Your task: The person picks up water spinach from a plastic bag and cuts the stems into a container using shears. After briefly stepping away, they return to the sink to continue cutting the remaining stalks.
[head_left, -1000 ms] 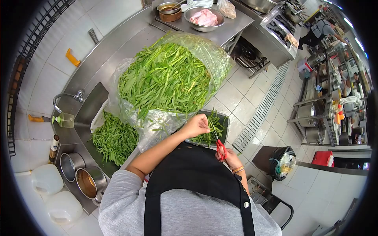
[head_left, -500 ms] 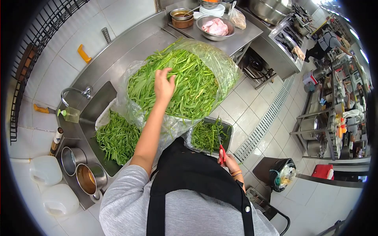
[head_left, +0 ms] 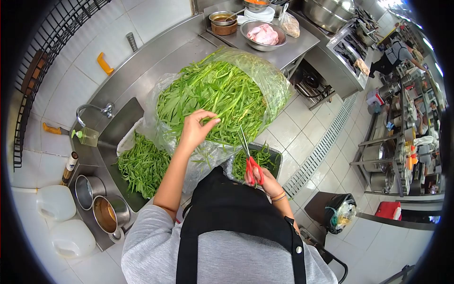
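Note:
My left hand (head_left: 195,130) pinches a stem at the front of a big heap of long-stemmed leafy greens (head_left: 213,92), which look like water spinach. A clear plastic bag (head_left: 279,87) wraps the heap. In my right hand (head_left: 268,183) are red-handled scissors (head_left: 256,170), their blades pointing up toward the heap, a short way right of my left hand. Below the scissors stands a grey tub (head_left: 279,165) with cut greens inside, partly hidden by my apron. More leafy greens (head_left: 142,165) lie in the sink to the left.
The steel sink (head_left: 110,158) has a tap (head_left: 106,111) behind it. Two metal pots (head_left: 111,215) stand at left, near white jugs (head_left: 56,202). A bowl of raw meat (head_left: 263,37) sits on the back counter. A bin (head_left: 326,208) is at right; another person (head_left: 395,52) stands far off.
My left hand has moved down and right from the heap's middle to its front edge. The scissors have risen from over the tub to the heap's edge.

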`<state>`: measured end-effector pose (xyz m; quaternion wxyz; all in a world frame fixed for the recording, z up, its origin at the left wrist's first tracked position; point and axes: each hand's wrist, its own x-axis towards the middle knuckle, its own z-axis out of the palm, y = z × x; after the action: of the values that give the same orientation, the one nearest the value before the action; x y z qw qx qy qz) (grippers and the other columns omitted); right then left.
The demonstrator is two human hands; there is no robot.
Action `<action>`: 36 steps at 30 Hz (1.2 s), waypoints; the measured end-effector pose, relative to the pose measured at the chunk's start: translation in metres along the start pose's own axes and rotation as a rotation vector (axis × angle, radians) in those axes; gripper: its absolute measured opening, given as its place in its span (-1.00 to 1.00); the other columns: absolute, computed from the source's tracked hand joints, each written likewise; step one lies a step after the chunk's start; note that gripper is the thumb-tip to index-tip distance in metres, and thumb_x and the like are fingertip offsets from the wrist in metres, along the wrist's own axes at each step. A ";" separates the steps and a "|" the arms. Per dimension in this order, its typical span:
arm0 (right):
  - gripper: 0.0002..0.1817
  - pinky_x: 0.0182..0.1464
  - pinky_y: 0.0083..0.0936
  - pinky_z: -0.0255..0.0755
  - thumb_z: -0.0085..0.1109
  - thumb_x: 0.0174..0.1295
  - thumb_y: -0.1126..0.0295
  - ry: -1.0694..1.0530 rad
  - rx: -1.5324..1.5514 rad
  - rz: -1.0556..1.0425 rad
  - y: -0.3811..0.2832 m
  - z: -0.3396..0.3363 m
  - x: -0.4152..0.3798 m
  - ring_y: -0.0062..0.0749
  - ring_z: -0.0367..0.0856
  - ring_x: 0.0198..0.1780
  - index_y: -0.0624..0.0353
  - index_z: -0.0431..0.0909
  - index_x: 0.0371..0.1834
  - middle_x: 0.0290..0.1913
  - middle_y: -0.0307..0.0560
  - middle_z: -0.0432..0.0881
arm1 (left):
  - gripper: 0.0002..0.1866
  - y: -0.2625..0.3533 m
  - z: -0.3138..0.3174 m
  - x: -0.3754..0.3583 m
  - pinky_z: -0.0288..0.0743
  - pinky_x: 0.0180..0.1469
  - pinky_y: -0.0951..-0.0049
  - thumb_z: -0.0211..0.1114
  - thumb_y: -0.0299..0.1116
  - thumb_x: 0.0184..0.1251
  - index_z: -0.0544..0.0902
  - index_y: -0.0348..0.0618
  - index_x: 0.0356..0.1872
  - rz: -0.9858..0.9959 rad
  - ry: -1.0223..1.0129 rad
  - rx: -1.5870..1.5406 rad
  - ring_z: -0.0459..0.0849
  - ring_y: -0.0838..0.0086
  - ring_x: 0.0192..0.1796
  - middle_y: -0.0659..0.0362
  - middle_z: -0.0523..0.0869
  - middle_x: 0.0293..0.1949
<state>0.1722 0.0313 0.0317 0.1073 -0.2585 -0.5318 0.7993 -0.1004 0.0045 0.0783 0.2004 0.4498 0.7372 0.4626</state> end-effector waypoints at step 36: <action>-0.37 -0.57 -0.73 0.25 0.05 0.02 -0.33 0.369 -0.180 0.611 0.144 -0.078 -0.044 -0.63 0.33 -0.65 0.12 0.50 -0.59 -0.65 -0.29 0.41 | -0.67 -0.021 0.055 -0.003 0.27 -0.60 0.43 0.33 -0.12 0.09 0.47 -0.17 -0.44 -0.049 0.027 0.097 0.42 0.48 -0.67 0.20 0.49 -0.69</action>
<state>0.2654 0.0150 -0.1089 -0.0655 -0.5536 -0.4699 0.6844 -0.0697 0.0258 0.0329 0.1796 0.4347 0.7722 0.4273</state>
